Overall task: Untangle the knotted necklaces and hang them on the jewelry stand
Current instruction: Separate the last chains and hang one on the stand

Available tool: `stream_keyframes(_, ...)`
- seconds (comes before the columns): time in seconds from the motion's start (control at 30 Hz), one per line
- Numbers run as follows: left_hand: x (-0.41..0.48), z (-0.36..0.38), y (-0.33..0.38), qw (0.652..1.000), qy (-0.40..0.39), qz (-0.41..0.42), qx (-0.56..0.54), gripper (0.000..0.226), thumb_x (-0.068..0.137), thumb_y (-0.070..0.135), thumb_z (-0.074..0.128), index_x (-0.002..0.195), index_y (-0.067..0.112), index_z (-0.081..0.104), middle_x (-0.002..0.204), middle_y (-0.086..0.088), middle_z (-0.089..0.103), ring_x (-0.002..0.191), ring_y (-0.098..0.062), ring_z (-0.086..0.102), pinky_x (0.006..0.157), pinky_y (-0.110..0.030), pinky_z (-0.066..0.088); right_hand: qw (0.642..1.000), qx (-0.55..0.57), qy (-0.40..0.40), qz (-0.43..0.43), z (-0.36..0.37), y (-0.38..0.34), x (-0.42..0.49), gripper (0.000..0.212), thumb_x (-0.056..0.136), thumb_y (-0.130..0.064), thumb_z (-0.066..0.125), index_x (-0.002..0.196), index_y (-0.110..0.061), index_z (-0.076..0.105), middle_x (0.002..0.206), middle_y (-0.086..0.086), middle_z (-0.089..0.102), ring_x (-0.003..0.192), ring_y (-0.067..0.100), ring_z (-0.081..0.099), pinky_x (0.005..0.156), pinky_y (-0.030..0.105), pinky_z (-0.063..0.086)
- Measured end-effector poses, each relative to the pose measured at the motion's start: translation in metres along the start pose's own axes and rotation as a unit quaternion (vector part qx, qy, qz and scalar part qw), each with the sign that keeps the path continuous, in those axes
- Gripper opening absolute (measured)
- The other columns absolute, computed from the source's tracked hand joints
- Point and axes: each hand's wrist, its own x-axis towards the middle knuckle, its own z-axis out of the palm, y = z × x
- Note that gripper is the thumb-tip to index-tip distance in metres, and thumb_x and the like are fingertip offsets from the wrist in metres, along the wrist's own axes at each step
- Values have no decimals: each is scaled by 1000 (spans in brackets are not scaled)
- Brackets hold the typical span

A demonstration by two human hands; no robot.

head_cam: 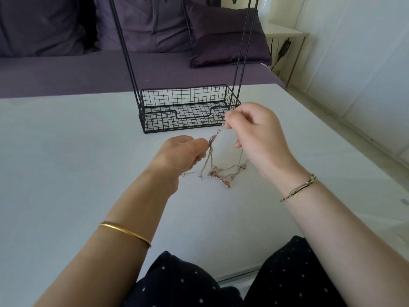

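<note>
Left hand [186, 151] pinches knot in necklaces [215, 171]; right hand [254, 134], higher, pinches chain end. Loose chains and pendants trail onto white bench [77, 162] beneath hands. Just beyond right hand: jewelry stand [188, 107], black wire basket base, uprights rising.

Necklaces [218, 171]: fine metal chains, silver and rose-gold, shiny.
Jewelry stand [188, 107]: black wire metal, matt.
Tabletop [66, 151]: white, smooth, matt.
My bangle [125, 233]: polished gold metal.
My bracelet [298, 190]: woven thread.
</note>
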Motion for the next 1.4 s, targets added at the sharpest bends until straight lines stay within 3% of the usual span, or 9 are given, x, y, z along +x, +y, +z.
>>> stream_keyframes(0.07, 0, 0, 1, 1000, 1, 4, 12, 29, 79, 7, 57, 51, 14, 52, 61, 0, 52, 63, -15, 41, 70, -27, 39, 1000, -6, 1, -8, -1, 0, -1, 22, 89, -8, 54, 74, 8, 58, 62, 3, 58, 55, 4, 43, 61, 33, 46)
stream_keyframes(0.17, -2, 0, 4, 1000, -8, 7, -20, 36, 79, 5, 56, 46, 17, 52, 58, 2, 51, 62, -14, 43, 69, -26, 39, 1000, -11, -27, 9, -1, -1, -2, 23, 88, -9, 54, 68, 0, 59, 47, -9, 46, 50, 8, 39, 55, 32, 40)
stream_keyframes(0.3, -6, -1, 12, 992, -55, 15, -110, 34, 82, 2, 52, 51, 17, 54, 59, 3, 50, 56, -10, 42, 63, -24, 36, 991, -62, -119, 19, 2, -3, -5, 24, 87, -15, 58, 67, -4, 63, 47, -9, 39, 47, 6, 34, 48, 22, 29)
stream_keyframes(0.73, -6, -8, 11, 991, 29, 29, -128, 29, 81, 2, 52, 57, 18, 47, 60, 6, 51, 63, -10, 46, 63, -26, 34, 994, -89, -67, 7, -5, 11, 1, 14, 84, -15, 67, 77, -3, 71, 61, -11, 56, 55, -1, 47, 57, 12, 36)
stream_keyframes(0.83, -5, -10, 9, 983, 31, 0, -181, 27, 85, 0, 48, 63, 16, 46, 62, 3, 56, 60, -10, 50, 51, -22, 35, 995, -72, -60, 22, -10, 13, 0, 9, 82, -15, 71, 80, -7, 74, 60, -15, 58, 60, 0, 49, 65, 20, 41)
stream_keyframes(0.97, -6, -9, 9, 969, 15, -30, -246, 26, 88, -4, 39, 68, 12, 42, 62, -1, 63, 53, -10, 50, 40, -17, 32, 995, -68, -63, 33, -12, 14, -1, 7, 82, -18, 71, 81, -13, 75, 45, -26, 50, 49, -1, 44, 58, 20, 34)
stream_keyframes(1.13, -6, -5, 10, 962, -4, -47, -268, 20, 89, 0, 35, 74, 11, 41, 57, -2, 59, 45, -11, 47, 37, -16, 29, 998, -28, -40, 50, -6, 12, 0, 10, 82, -15, 68, 72, -14, 68, 44, -22, 48, 47, -1, 42, 55, 19, 34)
stream_keyframes(1.27, -7, -5, 10, 964, -13, -56, -258, 21, 89, 4, 39, 70, 13, 42, 54, -1, 48, 45, -12, 41, 40, -18, 29, 998, 4, -24, 54, -4, 11, 0, 12, 84, -11, 66, 72, -6, 65, 42, -20, 46, 43, -2, 42, 53, 20, 36)
stream_keyframes(1.4, -5, -6, 6, 977, 22, -15, -212, 22, 89, 2, 40, 81, 17, 54, 54, 4, 50, 61, -11, 52, 63, -24, 42, 998, 30, 8, 48, -6, 11, 0, 10, 85, -14, 68, 77, -9, 70, 57, -16, 57, 47, -6, 46, 48, 8, 32)
